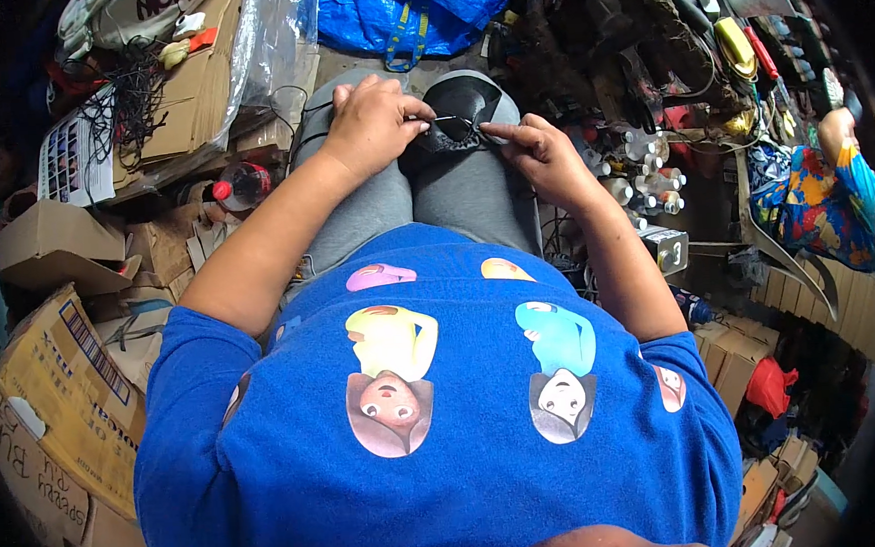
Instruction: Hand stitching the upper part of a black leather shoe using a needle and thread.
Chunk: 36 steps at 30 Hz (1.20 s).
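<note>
A black piece point(463, 99), shiny in parts and with a gathered or rough lower edge, lies over my knees on grey trousers. I cannot make out what kind of thing it is. My left hand point(373, 125) is at its left side, thumb and forefinger pinched on the end of a thin, pale, needle-like tool point(445, 119) that reaches over the black piece. At the opposite side my right hand point(548, 158) pinches the lower right edge of the black piece, its other fingers curled. The tool's far tip is too small to tell.
Cardboard boxes point(60, 246), flat cardboard and a red-capped bottle point(242, 187) lie to my left. A blue bag point(412, 19) is ahead. Several small bottles point(647, 175), a metal tin point(664, 250) and tools crowd the right. Another person's hand point(837, 134) shows at far right.
</note>
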{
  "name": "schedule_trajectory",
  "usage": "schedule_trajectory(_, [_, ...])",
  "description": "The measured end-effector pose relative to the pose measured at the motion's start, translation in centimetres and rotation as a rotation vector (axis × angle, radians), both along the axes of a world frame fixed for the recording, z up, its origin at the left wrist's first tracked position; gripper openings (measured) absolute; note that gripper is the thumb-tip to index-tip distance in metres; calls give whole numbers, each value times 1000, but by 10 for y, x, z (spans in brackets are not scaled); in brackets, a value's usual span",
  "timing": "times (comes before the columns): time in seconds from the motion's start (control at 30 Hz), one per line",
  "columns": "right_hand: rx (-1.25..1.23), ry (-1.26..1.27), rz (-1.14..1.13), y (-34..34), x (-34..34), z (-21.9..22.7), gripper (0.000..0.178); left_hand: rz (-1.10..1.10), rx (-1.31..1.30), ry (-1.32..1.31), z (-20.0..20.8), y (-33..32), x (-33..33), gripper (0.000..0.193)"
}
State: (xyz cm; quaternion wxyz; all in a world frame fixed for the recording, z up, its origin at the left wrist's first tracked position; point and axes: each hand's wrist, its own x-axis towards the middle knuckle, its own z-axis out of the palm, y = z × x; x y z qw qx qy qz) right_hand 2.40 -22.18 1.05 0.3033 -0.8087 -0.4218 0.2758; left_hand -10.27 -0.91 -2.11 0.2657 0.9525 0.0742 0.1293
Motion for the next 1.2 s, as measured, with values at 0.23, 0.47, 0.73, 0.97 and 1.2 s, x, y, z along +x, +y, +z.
schedule_trajectory(0.23, [36, 198, -11, 0, 15, -11, 42, -147, -287, -1, -2, 10, 16, 19])
schedule_trajectory(0.47, [23, 233, 72, 10, 34, -10, 47, -174, -183, 33, -13, 14, 21, 23])
schedule_trajectory(0.73, [9, 248, 94, 12, 40, -15, 45, -180, -172, 74, -11, 13, 21, 25])
schedule_trajectory(0.97, [44, 307, 84, 11, 41, -21, 39, -187, -182, 43, -16, 10, 25, 19])
schedule_trajectory(1.2, [-22, 265, 134, 16, 42, -16, 33, -346, -224, 61, -10, 14, 42, 16])
